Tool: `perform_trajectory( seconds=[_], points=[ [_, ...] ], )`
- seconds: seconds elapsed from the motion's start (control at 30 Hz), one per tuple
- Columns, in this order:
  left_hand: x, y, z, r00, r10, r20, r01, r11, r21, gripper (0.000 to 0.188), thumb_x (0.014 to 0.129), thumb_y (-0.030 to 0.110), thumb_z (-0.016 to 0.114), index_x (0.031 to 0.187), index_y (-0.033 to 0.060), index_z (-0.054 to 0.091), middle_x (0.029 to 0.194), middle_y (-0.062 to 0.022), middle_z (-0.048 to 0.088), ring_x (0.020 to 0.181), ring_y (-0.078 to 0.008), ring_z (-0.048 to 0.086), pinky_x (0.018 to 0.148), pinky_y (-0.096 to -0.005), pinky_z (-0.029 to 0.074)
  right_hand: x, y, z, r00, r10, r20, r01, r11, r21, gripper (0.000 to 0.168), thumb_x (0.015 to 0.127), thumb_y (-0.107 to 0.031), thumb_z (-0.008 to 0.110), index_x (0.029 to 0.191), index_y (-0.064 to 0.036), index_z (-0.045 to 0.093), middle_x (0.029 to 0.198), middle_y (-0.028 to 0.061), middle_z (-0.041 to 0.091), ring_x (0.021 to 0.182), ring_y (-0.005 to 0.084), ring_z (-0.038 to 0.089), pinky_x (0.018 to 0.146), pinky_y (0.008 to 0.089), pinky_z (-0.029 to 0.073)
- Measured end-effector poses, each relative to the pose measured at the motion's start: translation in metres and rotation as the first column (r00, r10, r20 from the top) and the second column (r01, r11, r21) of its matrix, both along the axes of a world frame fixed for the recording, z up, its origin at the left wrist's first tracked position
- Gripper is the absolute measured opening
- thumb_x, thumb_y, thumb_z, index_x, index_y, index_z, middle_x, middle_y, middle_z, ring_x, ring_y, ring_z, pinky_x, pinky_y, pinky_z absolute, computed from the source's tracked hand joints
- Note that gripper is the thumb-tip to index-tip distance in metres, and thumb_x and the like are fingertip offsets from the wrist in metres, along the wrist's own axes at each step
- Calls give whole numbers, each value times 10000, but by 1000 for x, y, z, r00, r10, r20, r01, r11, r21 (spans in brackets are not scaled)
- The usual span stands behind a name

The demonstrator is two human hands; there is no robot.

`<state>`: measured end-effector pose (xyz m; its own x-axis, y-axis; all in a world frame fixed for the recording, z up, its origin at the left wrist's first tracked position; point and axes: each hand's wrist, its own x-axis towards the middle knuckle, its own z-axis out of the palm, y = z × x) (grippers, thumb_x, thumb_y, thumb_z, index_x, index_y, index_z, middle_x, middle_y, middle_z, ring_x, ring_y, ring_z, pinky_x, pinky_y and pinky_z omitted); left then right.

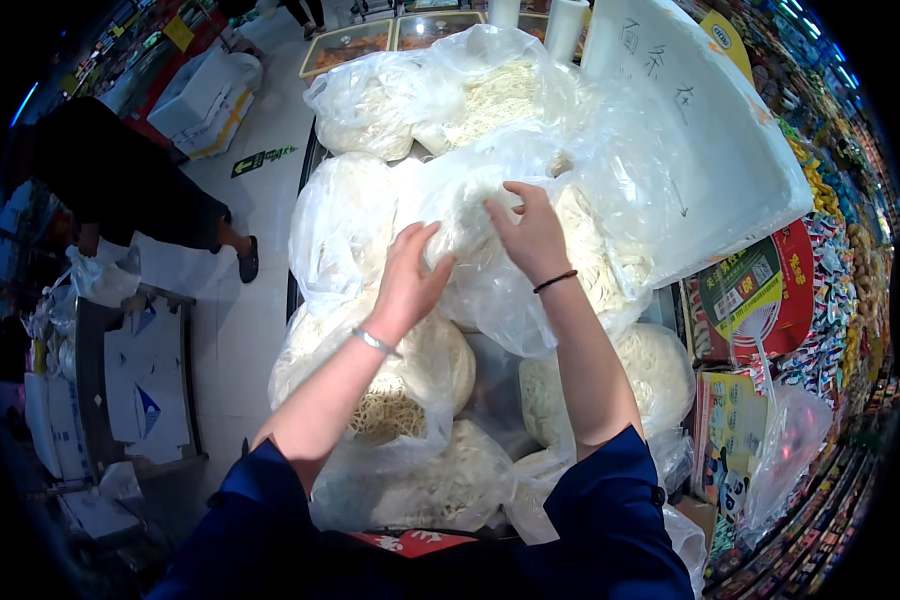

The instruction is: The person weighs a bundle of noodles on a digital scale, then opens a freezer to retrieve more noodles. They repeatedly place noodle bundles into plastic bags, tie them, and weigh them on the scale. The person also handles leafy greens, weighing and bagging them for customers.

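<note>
My left hand (411,279), with a silver bangle on the wrist, hovers at the near left of a clear plastic bag (469,199) in the middle of the display. Its fingers and thumb are apart. My right hand (531,231), wearing a dark wristband, is over the bag's right side with curved, spread fingers. I cannot tell if the fingertips touch the film. Pale noodles (581,247) show in a bag to the right of that hand. Below my left wrist, an opened bag shows thin yellowish noodles (388,409).
More bagged noodles (499,101) lie at the far side. A white foam panel (720,150) with handwriting leans at the right, above packaged goods (832,277). Lidded trays (352,49) stand behind. At the left, a person (135,172) is in the aisle near a cart (146,375).
</note>
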<state>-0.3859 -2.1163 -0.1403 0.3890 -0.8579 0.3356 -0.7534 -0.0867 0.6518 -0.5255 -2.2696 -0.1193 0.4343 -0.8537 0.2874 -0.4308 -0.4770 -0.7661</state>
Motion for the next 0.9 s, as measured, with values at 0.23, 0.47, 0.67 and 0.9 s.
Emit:
perform_trajectory(
  seconds=[0.23,0.47,0.67,0.9],
  points=[
    [-24,56,-22,575,432,-694,-237,901,365,674,827,203,746,1342,-59,400,1037,-159,632,842,-237,641,739,-309,541,34,47,16,896,43,-443,-150,966,-209,599,783,-340,753,1315,-150,554,1381,209,440,1228,389,446,947,437,486],
    [-18,32,-5,182,421,-888,315,831,459,350,898,267,685,1074,-16,577,914,-99,659,747,-157,674,632,-260,541,50,33,-13,851,74,-520,-244,932,-267,113,810,-160,699,914,-116,692,1220,107,565,1119,328,527,847,426,525],
    [-20,23,-36,163,351,-922,7,934,357,290,923,236,633,1073,-3,565,989,-99,657,896,-181,665,721,-322,557,54,17,-1,909,171,-381,-270,936,-225,59,854,-136,668,844,-77,668,993,68,644,909,237,621,727,356,542],
    [-12,64,13,-228,-186,-956,-272,955,-121,358,1013,254,417,1258,9,507,1198,-130,625,1088,-246,623,934,-415,508,70,4,36,885,96,456,-360,761,539,72,926,-111,599,928,-42,620,984,87,684,826,114,617,678,314,569]
  ],
)
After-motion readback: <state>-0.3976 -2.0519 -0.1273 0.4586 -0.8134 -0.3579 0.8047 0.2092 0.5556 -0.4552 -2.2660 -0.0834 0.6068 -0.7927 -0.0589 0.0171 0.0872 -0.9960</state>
